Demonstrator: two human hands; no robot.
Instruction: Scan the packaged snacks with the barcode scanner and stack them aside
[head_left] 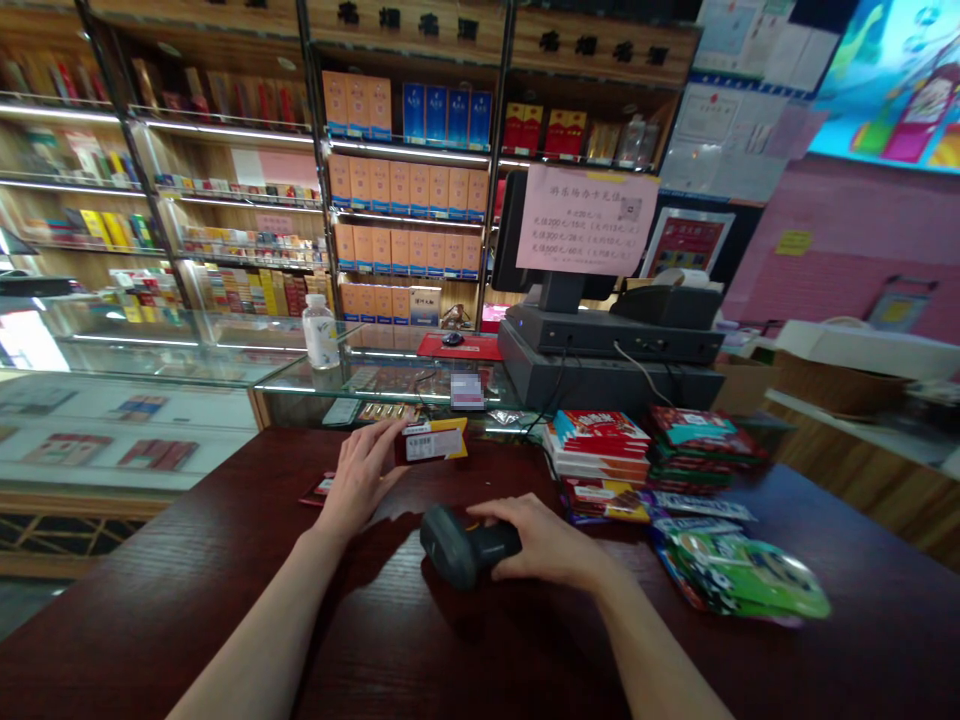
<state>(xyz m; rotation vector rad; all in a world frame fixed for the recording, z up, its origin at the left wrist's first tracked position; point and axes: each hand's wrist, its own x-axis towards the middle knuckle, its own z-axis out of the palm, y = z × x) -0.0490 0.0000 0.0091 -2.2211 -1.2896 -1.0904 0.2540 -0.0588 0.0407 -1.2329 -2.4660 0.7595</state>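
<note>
My left hand (367,468) grips one end of a small yellow and dark snack packet (436,441), its white barcode label facing me, just above the dark wooden counter (247,620). In my right hand (544,540) is a black barcode scanner (457,545), with my fingers wrapped round its handle. The scanner's head points left, below the packet. A flat red packet (319,490) lies beside my left wrist, partly hidden by the hand.
Stacked snack boxes (600,445), dark red packets (701,450) and a green bag (750,575) occupy the counter's right side. Behind stand a glass display case (390,375), a white bottle (321,332), a cash register (607,350) and shelves of boxed goods.
</note>
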